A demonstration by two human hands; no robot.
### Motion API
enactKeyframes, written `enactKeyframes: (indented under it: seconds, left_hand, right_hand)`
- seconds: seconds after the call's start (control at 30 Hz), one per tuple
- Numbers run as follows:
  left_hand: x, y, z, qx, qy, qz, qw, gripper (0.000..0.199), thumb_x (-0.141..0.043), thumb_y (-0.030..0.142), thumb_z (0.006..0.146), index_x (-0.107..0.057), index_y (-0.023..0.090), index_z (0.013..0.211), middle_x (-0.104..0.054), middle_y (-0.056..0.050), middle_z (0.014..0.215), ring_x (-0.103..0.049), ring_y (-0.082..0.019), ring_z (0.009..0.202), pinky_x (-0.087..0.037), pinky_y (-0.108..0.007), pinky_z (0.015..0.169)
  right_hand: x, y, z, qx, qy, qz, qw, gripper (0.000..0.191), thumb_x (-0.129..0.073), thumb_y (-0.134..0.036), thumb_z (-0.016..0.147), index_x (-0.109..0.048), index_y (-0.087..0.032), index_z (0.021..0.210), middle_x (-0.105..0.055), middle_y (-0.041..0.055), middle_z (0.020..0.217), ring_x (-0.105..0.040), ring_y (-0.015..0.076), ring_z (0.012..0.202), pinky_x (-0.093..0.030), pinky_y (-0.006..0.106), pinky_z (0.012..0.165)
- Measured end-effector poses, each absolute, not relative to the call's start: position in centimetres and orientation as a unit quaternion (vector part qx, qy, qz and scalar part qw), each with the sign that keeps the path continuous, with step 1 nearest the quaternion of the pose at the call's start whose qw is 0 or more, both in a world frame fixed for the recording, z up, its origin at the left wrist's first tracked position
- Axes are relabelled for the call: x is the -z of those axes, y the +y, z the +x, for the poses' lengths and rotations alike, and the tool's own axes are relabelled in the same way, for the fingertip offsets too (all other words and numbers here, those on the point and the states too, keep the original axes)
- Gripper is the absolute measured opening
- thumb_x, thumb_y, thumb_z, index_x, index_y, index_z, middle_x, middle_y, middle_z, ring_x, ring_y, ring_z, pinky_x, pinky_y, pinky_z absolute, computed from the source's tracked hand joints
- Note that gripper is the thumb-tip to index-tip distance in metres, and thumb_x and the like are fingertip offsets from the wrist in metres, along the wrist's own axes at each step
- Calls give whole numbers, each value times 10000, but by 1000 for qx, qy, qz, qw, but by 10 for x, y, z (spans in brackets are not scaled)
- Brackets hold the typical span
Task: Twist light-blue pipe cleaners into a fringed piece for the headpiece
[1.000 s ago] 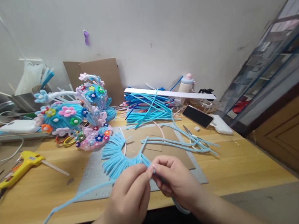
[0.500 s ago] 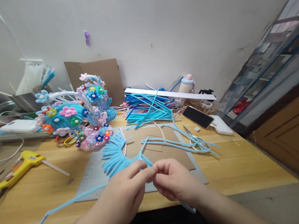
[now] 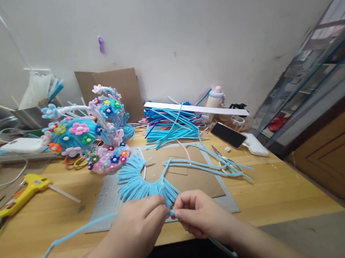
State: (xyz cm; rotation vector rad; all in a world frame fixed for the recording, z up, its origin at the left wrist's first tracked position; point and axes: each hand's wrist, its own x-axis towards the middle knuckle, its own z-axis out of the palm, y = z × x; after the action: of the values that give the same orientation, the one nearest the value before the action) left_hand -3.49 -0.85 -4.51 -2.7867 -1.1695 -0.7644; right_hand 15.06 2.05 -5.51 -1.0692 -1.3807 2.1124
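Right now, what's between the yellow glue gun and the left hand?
Head view: mostly bare wooden table between the glue gun and left hand, crossed by the light blue pipe cleaner trailing from that hand.

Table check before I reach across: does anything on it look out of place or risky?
Small scissors lie partly buried under loose blue pipe cleaners, easy to miss. The phone sits tilted against clutter at the back. Both hands are busy at the fringe.

Plain white wall point(image 3: 184, 35) behind, scuffed, small purple clip point(image 3: 101, 44) stuck on it. Light wood tabletop point(image 3: 281, 192) runs to the wall. Right: metal shelf rack point(image 3: 312, 77), brown wooden panel point(image 3: 331, 150) below it. Grey floor point(image 3: 313, 233). Even, soft light.
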Motion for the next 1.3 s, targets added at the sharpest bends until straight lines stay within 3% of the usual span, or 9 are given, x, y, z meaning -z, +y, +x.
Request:
enactKeyframes:
  seconds: [0.13, 0.33, 0.5, 0.6, 0.67, 0.83, 1.0, 1.13, 1.3]
  left_hand:
    - [49, -13, -32, 231, -363, -903, 11, 120, -427, 111, 815, -529, 173, 823, -563, -23, 740, -511, -129, 588, -371, -243, 497]
    - [56, -13, -27, 209, -316, -923, 74, 80, -472, 113, 770, -518, 177, 778, -561, -11, 693, -504, -155, 589, -343, -260, 478]
    - [54, -14, -18, 228, -439, -865, -85, 122, -467, 53, 659, -480, 172, 640, -516, 18, 585, -478, -108, 529, -335, -215, 470]
    - [47, -14, -15, 204, -487, -827, -194, 125, -466, 47, 632, -484, 170, 638, -530, 28, 590, -499, -94, 560, -352, -187, 496]
    - [45, -14, -16, 203, -476, -839, -165, 122, -463, 52, 650, -487, 171, 655, -539, 20, 617, -500, -99, 569, -342, -195, 495]
    - [51, -17, -20, 192, -371, -908, 28, 104, -450, 109, 765, -477, 173, 687, -522, -4, 630, -456, -127, 536, -291, -244, 474]
    - [56, -20, -22, 174, -323, -927, 79, 95, -427, 96, 776, -486, 171, 786, -537, -20, 702, -470, -157, 612, -299, -267, 504]
    - [54, -19, -18, 210, -390, -895, -43, 121, -420, 61, 736, -456, 176, 750, -517, -8, 685, -461, -131, 601, -310, -242, 508]
    - [49, -17, -14, 191, -473, -824, -247, 118, -434, 58, 680, -422, 176, 683, -519, 17, 662, -467, -104, 611, -344, -206, 537]
  right_hand:
    - [59, 21, 155, -810, -450, -336, 168, 135, -533, -288, 747, -470, -169, 738, -487, -50, 517, -352, 24, 323, -205, 126, 287]
    - [64, 25, 154, -911, -300, -281, 36, 92, -464, -223, 715, -376, -201, 729, -382, -77, 547, -177, 16, 352, -95, 140, 345]
    - [60, 12, 155, -561, -725, -329, 225, 103, -469, -204, 712, -408, -184, 632, -398, -31, 577, -331, 85, 519, -251, 215, 486]
    - [54, 6, 159, -364, -863, -269, 224, 137, -449, -205, 757, -437, -177, 623, -446, 2, 640, -364, 116, 613, -268, 258, 560]
    - [52, 6, 159, -418, -821, -326, 210, 145, -429, -223, 781, -439, -175, 644, -448, -2, 630, -377, 106, 590, -277, 243, 541]
    - [59, 17, 158, -847, -414, -331, 51, 147, -411, -315, 787, -453, -178, 755, -413, -56, 538, -271, 35, 348, -157, 163, 350]
    - [67, 19, 157, -926, -230, -291, 65, 75, -464, -219, 717, -405, -181, 692, -358, -78, 506, -197, 16, 341, -80, 145, 348]
    - [67, 13, 153, -841, -390, -348, 138, 44, -441, -199, 699, -398, -205, 692, -340, -82, 464, -199, 47, 344, -129, 174, 363]
    - [57, 8, 160, -432, -832, -282, 203, 105, -459, -174, 711, -447, -181, 607, -450, -13, 601, -371, 107, 563, -263, 238, 536]
